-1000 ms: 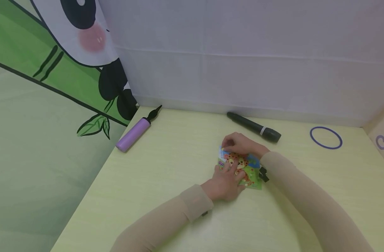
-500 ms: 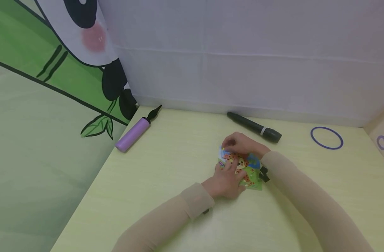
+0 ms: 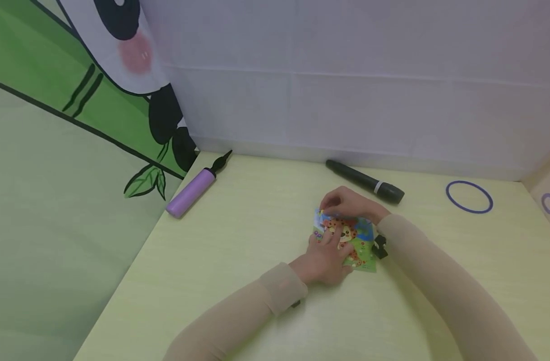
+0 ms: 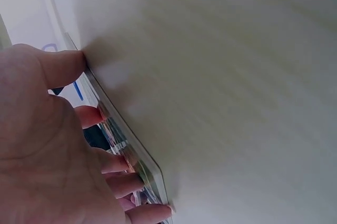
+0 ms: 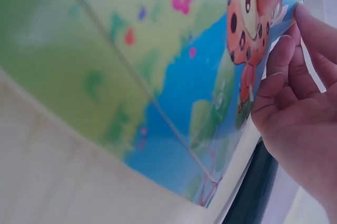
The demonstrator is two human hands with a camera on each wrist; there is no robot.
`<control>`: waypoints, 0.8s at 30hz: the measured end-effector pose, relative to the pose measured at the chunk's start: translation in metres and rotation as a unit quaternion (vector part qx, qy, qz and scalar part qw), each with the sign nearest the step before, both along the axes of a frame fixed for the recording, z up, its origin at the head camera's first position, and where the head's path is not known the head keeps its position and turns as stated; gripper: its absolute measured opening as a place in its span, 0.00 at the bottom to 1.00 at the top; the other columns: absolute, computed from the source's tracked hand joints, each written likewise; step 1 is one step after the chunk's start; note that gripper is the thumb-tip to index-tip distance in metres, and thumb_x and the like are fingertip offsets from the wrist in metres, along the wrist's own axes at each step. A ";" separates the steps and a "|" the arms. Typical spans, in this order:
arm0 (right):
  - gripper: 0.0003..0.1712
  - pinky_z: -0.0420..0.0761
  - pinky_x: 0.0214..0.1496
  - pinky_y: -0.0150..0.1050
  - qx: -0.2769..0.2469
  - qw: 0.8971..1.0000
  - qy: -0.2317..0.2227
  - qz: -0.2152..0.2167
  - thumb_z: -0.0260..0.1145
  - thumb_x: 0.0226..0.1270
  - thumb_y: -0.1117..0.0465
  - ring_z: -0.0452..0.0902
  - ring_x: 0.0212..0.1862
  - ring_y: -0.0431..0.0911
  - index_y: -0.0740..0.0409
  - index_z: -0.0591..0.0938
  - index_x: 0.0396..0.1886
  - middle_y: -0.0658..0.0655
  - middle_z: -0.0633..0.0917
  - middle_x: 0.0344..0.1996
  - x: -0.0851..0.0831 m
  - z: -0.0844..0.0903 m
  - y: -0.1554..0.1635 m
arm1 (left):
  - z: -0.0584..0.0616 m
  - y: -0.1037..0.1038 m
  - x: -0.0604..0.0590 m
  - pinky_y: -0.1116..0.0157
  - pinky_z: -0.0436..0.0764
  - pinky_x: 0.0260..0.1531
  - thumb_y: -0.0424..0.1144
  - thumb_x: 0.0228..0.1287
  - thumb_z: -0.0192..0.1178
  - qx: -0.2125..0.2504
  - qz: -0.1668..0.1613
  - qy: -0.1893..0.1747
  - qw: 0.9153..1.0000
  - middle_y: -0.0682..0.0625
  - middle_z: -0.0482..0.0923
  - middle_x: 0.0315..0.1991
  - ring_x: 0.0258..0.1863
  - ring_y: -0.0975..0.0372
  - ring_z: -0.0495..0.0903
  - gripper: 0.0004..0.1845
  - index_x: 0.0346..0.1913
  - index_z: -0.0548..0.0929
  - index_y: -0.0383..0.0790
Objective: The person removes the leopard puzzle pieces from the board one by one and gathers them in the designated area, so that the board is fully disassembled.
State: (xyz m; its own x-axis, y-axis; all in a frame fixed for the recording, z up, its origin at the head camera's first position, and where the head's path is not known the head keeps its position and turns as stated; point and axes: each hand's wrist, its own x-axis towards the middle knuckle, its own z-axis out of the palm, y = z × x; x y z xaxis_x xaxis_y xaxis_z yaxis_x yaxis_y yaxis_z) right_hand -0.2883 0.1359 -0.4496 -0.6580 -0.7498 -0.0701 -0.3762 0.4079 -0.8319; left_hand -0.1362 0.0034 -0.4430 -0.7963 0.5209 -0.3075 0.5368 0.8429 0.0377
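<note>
Flat, colourful cartoon-leopard puzzle (image 3: 352,239).

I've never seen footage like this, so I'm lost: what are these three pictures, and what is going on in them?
There is no machine: a person wears three cameras. The head view looks down at a table. The left hand rests flat on a colourful picture card; the right hand pinches its far edge. The wrist views show the same card close up, with the fingers against it. Also on the table: a purple pump, a black microphone and a blue ring.
</note>
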 end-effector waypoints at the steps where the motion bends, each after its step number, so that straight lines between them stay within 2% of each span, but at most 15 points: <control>1: 0.05 0.78 0.43 0.42 -0.002 1.000 -0.007 -0.003 0.66 0.64 0.67 0.81 0.38 0.48 0.61 0.86 0.38 0.55 0.86 0.34 0.000 0.000 0.001 | 0.000 0.000 0.000 0.44 0.61 0.56 0.64 0.69 0.41 0.002 0.001 -0.001 1.000 0.45 0.40 0.76 0.69 0.52 0.48 0.24 0.65 0.63 0.64; 11: 0.05 0.76 0.46 0.44 -0.003 0.999 -0.047 -0.019 0.67 0.63 0.67 0.80 0.40 0.50 0.61 0.85 0.39 0.56 0.86 0.35 0.001 0.001 0.002 | 0.001 0.000 0.000 0.45 0.61 0.56 0.64 0.69 0.42 0.009 0.004 -0.002 1.000 0.46 0.42 0.75 0.69 0.52 0.49 0.24 0.64 0.64 0.64; 18: 0.07 0.75 0.47 0.42 -0.007 0.999 -0.050 -0.007 0.66 0.64 0.67 0.80 0.41 0.51 0.66 0.84 0.40 0.59 0.85 0.36 0.001 0.004 0.004 | -0.002 0.000 0.000 0.46 0.61 0.56 0.64 0.69 0.39 -0.007 0.003 -0.004 1.000 0.45 0.40 0.76 0.66 0.54 0.53 0.25 0.65 0.62 0.64; 24: 0.09 0.75 0.48 0.42 -0.012 0.997 -0.069 -0.015 0.66 0.64 0.66 0.80 0.43 0.51 0.66 0.84 0.42 0.60 0.85 0.38 0.001 0.006 0.006 | 0.000 0.000 0.001 0.46 0.62 0.55 0.64 0.69 0.41 0.002 0.003 0.001 1.000 0.45 0.40 0.75 0.65 0.53 0.54 0.24 0.65 0.63 0.64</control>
